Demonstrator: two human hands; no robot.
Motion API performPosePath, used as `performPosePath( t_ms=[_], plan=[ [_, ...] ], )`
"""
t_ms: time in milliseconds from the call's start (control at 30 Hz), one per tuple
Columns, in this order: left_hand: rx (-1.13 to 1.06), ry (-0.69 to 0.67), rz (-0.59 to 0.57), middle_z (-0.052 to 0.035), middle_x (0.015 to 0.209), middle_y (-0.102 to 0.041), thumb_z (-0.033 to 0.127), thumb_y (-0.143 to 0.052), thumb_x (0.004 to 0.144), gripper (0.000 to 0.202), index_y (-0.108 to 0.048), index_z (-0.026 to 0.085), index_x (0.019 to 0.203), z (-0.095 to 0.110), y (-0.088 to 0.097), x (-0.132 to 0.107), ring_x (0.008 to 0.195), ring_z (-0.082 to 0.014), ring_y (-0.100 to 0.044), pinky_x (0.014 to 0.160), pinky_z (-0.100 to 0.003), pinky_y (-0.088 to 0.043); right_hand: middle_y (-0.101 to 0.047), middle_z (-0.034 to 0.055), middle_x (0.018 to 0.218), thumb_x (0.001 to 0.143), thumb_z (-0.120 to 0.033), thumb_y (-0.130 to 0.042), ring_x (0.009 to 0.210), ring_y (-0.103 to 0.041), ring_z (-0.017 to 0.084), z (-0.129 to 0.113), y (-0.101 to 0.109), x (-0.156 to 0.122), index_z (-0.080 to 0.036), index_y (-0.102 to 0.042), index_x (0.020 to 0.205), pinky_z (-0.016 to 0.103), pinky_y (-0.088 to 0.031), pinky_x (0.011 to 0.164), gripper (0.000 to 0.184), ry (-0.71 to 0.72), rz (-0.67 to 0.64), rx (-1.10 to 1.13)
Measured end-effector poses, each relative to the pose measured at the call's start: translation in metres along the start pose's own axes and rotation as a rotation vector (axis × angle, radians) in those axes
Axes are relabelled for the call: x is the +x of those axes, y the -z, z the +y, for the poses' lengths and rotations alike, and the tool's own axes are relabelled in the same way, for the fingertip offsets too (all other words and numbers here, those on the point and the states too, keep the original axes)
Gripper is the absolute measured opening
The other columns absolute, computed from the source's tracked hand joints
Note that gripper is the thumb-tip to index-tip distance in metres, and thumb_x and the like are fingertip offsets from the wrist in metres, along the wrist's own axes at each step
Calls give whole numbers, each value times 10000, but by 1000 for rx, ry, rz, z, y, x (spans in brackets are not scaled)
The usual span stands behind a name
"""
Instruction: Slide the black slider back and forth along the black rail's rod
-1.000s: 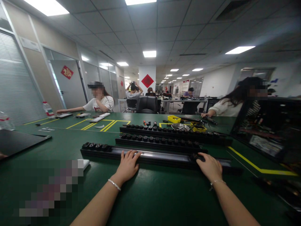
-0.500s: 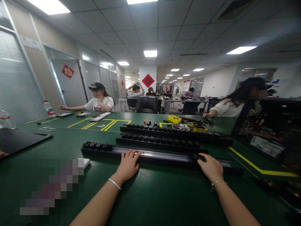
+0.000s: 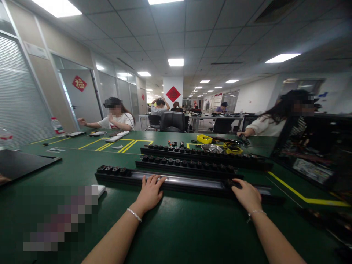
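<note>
A long black rail [image 3: 189, 182] with a shiny metal channel lies across the green table [image 3: 176, 231] in front of me. Several black knobs sit at its left end. My left hand [image 3: 150, 192] rests on the rail's near edge, fingers stretched flat over it. My right hand [image 3: 246, 195] lies on the rail further right, fingers curled over a small black part there. Two more black rails [image 3: 192, 164] lined with knobs lie just behind.
A yellow bin [image 3: 204, 139] and a metal dish [image 3: 210, 147] stand behind the rails. A black open case [image 3: 316, 150] is at the right, a dark tray [image 3: 22, 165] at the left. Other people sit at the far side, with a water bottle [image 3: 57, 127] nearby.
My hands have stayed on the rail. The person at the far left has raised a hand to the face and drawn the other arm in.
</note>
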State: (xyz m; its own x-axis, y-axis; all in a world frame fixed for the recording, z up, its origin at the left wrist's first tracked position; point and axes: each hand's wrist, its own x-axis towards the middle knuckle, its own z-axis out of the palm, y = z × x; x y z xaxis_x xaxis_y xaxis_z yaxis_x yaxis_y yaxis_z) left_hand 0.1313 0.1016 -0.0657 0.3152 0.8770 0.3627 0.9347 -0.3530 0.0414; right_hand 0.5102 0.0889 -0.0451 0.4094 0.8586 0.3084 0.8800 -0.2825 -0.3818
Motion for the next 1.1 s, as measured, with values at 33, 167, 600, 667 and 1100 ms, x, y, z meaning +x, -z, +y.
performPosePath(
  t_ms=[33, 167, 600, 667, 1100],
  plan=[
    [1, -1, 4, -26, 1296, -438, 252, -466, 761, 549, -341, 336, 1289, 0, 0, 0, 1237, -243, -309, 1045, -556, -61, -611, 51, 1094, 693, -358, -410, 1043, -512, 249, -1, 1, 0, -231, -618, 1037, 391, -367, 891, 422, -8, -5, 2],
    [-3, -10, 19, -27, 1293, -441, 242, -470, 758, 553, -346, 337, 1288, -1, -1, -1, 1232, -243, -315, 1044, -555, -70, -607, 48, 1098, 695, -360, -405, 1043, -509, 250, -2, 3, -1, -240, -617, 1041, 394, -365, 891, 423, -31, -25, 3],
    [-12, -1, 8, -31, 1295, -436, 226, -465, 754, 560, -346, 335, 1291, 1, 0, 0, 1235, -251, -311, 1042, -563, -70, -616, 49, 1080, 708, -354, -390, 1021, -522, 250, 2, 5, 2, -245, -623, 1030, 383, -385, 862, 413, -46, -41, 39],
    [-12, -2, 10, -31, 1296, -435, 227, -464, 754, 559, -347, 334, 1290, 1, 0, 0, 1237, -250, -309, 1043, -563, -70, -615, 47, 1087, 706, -347, -391, 1022, -524, 249, 3, 4, 2, -249, -625, 1029, 381, -389, 857, 411, -42, -40, 41],
    [-18, -6, 14, -30, 1292, -437, 229, -459, 759, 549, -351, 330, 1287, 1, 1, 0, 1237, -243, -306, 1044, -559, -62, -608, 44, 1097, 710, -331, -381, 1031, -521, 242, 3, 5, 2, -245, -610, 1061, 364, -383, 865, 428, -47, -63, 36]
  ],
)
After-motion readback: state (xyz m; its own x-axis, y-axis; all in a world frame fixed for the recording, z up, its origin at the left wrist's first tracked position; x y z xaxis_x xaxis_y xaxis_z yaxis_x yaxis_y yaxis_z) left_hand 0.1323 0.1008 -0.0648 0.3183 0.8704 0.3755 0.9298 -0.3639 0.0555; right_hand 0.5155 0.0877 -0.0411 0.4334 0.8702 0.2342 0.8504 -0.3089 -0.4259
